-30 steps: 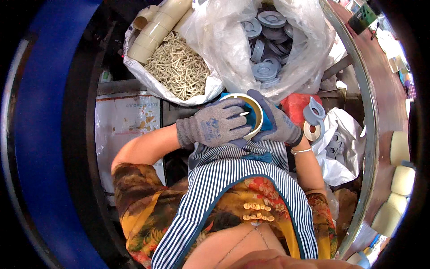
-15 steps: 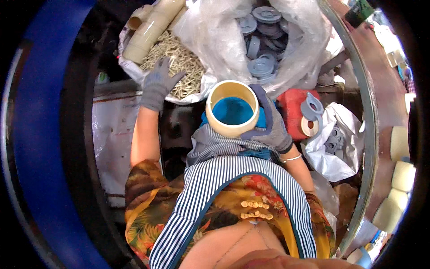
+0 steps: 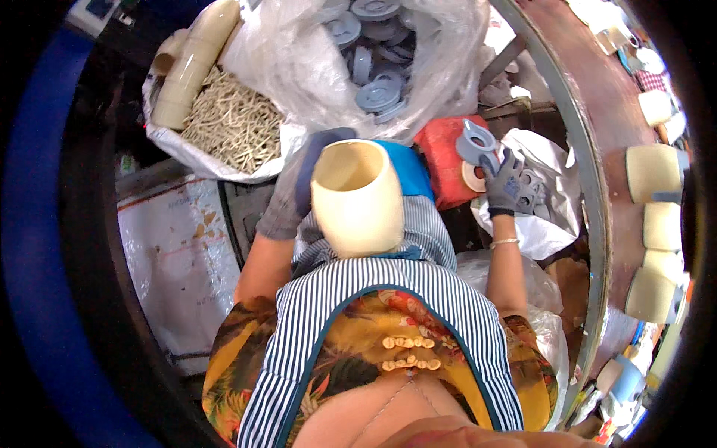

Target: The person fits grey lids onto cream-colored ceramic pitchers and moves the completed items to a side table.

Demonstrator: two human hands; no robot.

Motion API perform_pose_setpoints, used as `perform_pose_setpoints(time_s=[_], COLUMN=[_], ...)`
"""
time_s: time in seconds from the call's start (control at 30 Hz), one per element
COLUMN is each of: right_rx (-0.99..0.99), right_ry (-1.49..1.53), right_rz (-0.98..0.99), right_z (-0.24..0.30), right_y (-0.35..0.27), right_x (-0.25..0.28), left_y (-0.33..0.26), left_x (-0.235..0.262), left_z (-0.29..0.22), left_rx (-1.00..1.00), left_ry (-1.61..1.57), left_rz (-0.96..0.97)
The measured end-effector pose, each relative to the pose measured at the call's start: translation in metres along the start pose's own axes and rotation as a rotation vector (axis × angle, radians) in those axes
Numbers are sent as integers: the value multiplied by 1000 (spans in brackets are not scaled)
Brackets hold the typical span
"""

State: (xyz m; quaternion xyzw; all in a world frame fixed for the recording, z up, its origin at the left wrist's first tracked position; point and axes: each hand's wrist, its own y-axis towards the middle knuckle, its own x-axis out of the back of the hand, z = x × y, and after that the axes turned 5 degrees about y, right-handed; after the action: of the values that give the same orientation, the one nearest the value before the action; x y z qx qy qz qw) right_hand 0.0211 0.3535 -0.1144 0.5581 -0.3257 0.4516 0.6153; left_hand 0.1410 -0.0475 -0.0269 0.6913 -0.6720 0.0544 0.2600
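Observation:
My left hand (image 3: 305, 183), in a grey glove, is closed round the left side of a cream barrel-shaped plastic sleeve (image 3: 360, 220). The sleeve stands tilted over my lap, its round mouth facing up and away. My right hand (image 3: 509, 183), also gloved, has its fingers apart over a white bag (image 3: 534, 233) of small grey plastic parts (image 3: 532, 190). Beside its thumb, a grey ring-shaped fitting (image 3: 476, 140) rests on a red block (image 3: 441, 160). A roll of pale tape (image 3: 472, 178) is at the block's right side.
Ahead, a clear plastic bag (image 3: 280, 56) holds several round grey lids (image 3: 379, 95). Left of it, a white sack (image 3: 168, 145) contains small beige sticks (image 3: 233, 123) and cream tubes (image 3: 196, 63). A metal-edged brown bench (image 3: 597, 112) on the right carries several cream sleeves (image 3: 653, 173).
My left hand has left the sack of sticks and now holds the sleeve, which has tipped. My right hand has let go of it and moved right to the bag of grey parts.

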Motion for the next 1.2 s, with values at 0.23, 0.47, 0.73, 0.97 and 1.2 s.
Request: perform_pose_setpoints(time_s=[0.23, 0.47, 0.73, 0.97, 1.2], right_rx=[-321, -330, -331, -300, -375], right_ry=[1386, 1390, 1261, 1387, 1293], right_rz=[422, 1069, 981, 904, 890], right_z=[74, 168, 174, 161, 170], right_y=[51, 63, 53, 45, 42], right_x=[62, 87, 73, 58, 66], left_y=[10, 25, 33, 39, 40], left_x=[-25, -46, -42, -38, -32], left_z=[34, 52, 43, 13, 2], left_rx=[-82, 269, 494, 653, 680], left_ry=[-111, -561, -935, -1147, -1095], left_rz=[191, 273, 268, 213, 222])
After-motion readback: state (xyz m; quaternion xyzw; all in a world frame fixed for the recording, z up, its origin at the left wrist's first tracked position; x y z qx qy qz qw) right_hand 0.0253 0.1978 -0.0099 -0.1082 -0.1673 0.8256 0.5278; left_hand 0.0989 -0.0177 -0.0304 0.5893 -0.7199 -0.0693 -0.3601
